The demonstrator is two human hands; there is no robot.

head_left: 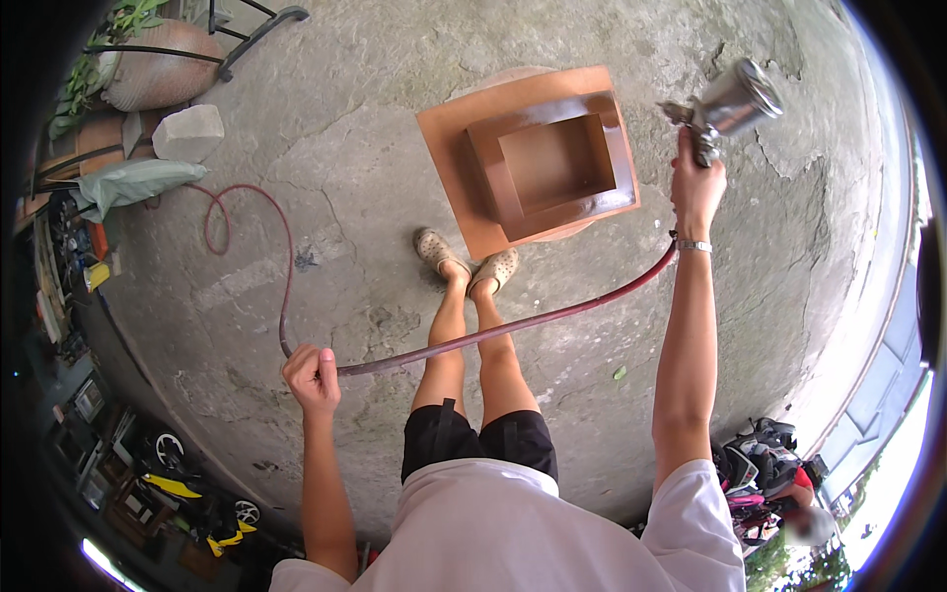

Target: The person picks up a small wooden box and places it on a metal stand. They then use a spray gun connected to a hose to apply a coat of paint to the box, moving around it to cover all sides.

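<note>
My right hand (698,187) is wrapped round the handle of a spray gun (725,107) with a silver cup, held out to the right of a brown frame. From the gun's lower end a red air hose (513,331) sags across in front of my legs. My left hand (314,377) is closed around that hose at the left. The glossy brown box-like frame (513,192), with a square opening, lies on a flat brown board (449,143) ahead of my feet. Whether the gun's nozzle is spraying cannot be seen.
Beyond my left hand the hose loops over the concrete floor (365,197) toward a grey-green sack (133,185). A pale block (188,132) and a large clay pot (166,64) stand far left. Motorbikes (769,474) are parked at the lower right, another with yellow parts (173,485) lower left.
</note>
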